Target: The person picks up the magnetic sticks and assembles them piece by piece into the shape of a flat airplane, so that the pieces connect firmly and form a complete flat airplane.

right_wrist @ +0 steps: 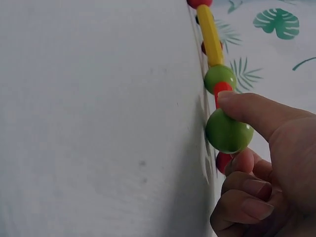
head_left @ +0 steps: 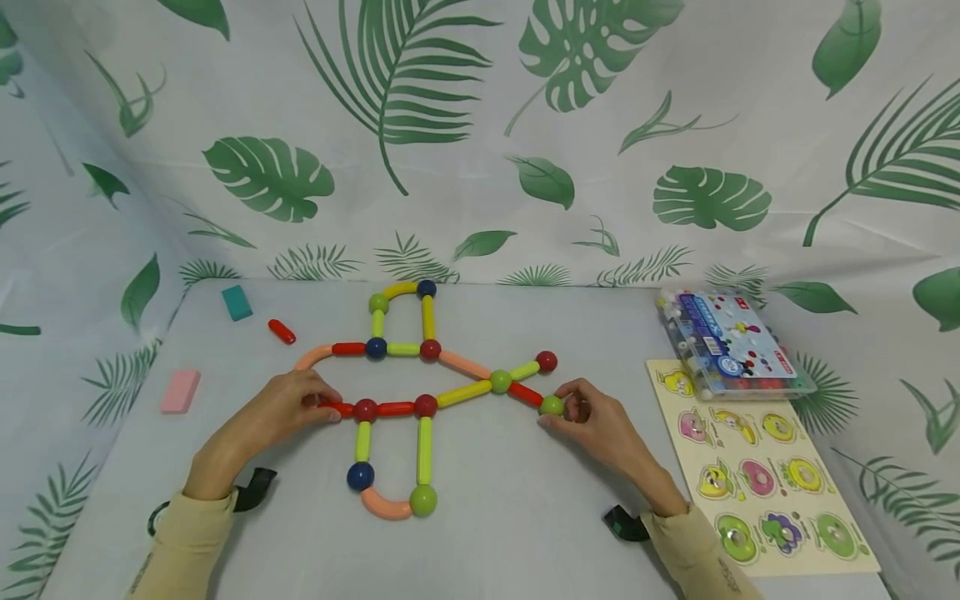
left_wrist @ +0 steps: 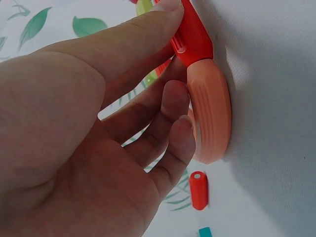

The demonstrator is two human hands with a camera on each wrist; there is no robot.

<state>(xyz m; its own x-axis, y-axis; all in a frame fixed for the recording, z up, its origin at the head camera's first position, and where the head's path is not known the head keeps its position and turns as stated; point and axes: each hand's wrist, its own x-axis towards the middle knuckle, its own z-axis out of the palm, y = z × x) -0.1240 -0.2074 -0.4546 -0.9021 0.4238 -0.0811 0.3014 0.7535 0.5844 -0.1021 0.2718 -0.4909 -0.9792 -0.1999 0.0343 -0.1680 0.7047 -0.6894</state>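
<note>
Two hands work at opposite ends of one flat figure of magnetic rods and balls lying on the grey table. The left hand has thumb and fingers curled round the red rod at the figure's left end, just where it meets the curved peach rod; the right hand pinches the green ball at the lower right tip between thumb and fingers.

Judging from these holds, the step is a joining or adjusting of the ends, and it should go best if both hands keep their pieces flat on the table and move gently, since the joints look free to swing and a sideways tug on the ball could bend the chain at the middle green ball.

Off to the right lie a fruit peg puzzle board and, overlapping its top edge, a clear plastic box; its contents are too small to tell. At the far left sit a pink block, a teal block and a loose red rod.

Whether the red rod and peach rod actually touch is hidden by fingers in the head view.
</note>
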